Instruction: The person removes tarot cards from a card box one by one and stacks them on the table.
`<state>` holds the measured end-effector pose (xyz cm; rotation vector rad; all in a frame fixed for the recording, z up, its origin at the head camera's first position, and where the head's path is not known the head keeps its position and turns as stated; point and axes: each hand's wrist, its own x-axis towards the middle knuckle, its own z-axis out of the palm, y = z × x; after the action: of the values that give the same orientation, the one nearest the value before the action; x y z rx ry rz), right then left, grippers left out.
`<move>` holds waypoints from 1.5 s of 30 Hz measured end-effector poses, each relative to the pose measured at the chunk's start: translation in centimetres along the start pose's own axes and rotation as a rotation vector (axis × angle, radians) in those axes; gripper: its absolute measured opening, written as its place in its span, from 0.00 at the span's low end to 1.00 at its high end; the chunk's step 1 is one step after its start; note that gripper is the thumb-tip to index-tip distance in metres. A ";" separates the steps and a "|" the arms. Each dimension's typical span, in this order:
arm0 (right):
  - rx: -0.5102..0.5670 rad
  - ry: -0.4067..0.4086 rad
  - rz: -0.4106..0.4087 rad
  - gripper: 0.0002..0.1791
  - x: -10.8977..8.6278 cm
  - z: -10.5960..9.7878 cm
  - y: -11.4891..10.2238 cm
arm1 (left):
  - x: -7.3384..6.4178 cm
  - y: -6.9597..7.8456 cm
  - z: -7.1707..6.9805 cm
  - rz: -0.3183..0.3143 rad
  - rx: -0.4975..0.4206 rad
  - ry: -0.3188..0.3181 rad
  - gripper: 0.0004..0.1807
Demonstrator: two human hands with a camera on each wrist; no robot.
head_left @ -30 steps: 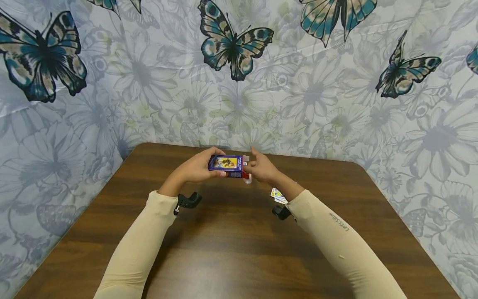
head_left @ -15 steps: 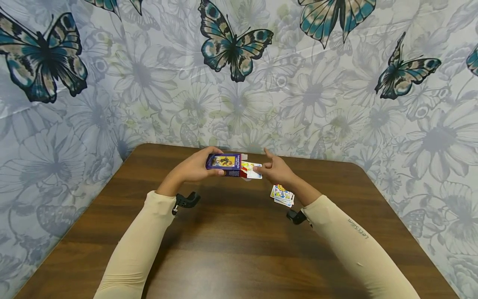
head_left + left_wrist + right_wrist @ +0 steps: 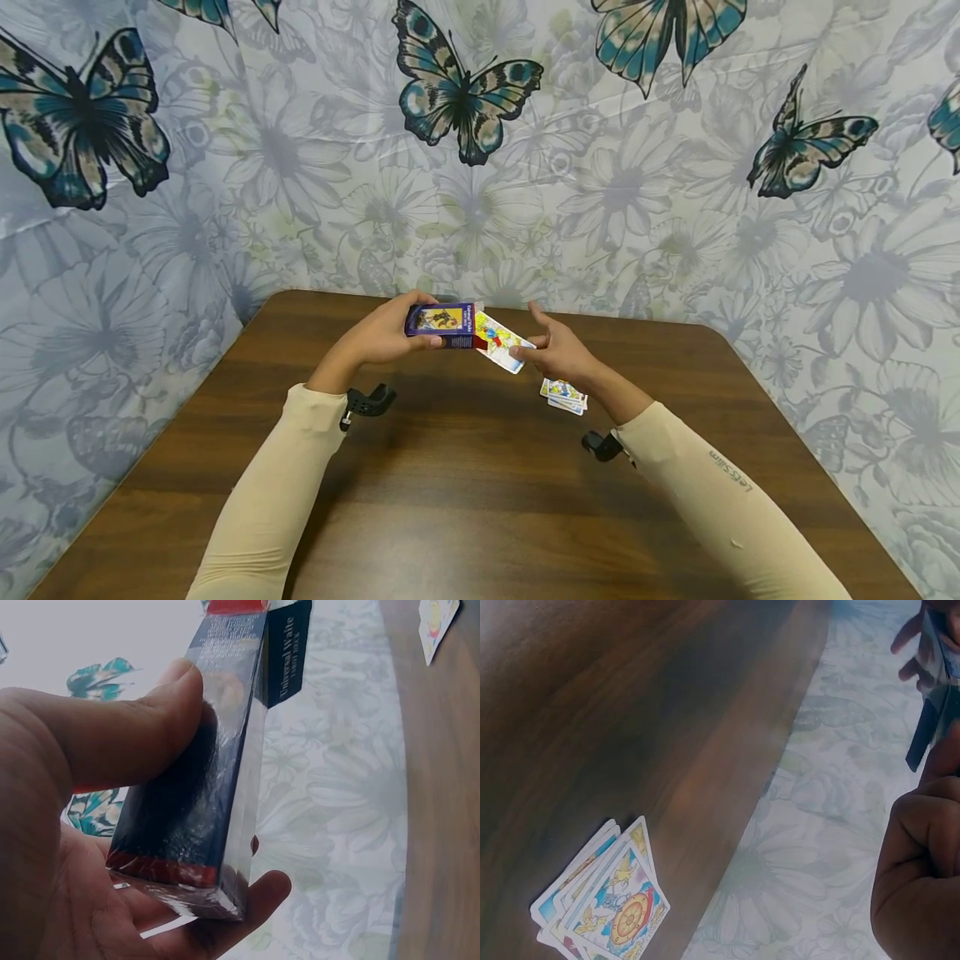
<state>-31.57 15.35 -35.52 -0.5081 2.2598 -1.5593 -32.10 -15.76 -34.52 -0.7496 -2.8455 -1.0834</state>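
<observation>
My left hand [image 3: 375, 337] grips a dark blue tarot card box [image 3: 441, 320] above the back of the table, thumb along its near side. In the left wrist view, the box's raised flap [image 3: 289, 656] reads "Universal Waite Tarot Deck". Out of the open right end slants a colourful tarot card [image 3: 497, 338]; whether others lie under it I cannot tell. My right hand [image 3: 562, 355] pinches its outer corner between thumb and fingers. Below that hand, an uneven pile of tarot cards [image 3: 564, 395] lies face up, a wheel card [image 3: 626, 907] on top in the right wrist view.
The brown wooden table [image 3: 465, 500] reaches back to a hanging cloth [image 3: 622, 192] printed with flowers and butterflies. A black wrist mount [image 3: 370, 401] sits at the left cuff, another mount [image 3: 602, 446] at the right one.
My right hand has moved right from the box's open end, drawing out a card that now tilts down to the right. The box has shifted slightly left; more of the pile shows.
</observation>
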 end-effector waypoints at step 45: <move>-0.485 0.348 0.263 0.52 0.5 -3.8 7.2 | -0.1 0.0 0.0 -0.041 0.000 0.018 0.37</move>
<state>-34.52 20.55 -41.06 -0.0429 2.8474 -1.0288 -32.04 -15.74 -34.53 -0.6805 -2.8580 -1.0900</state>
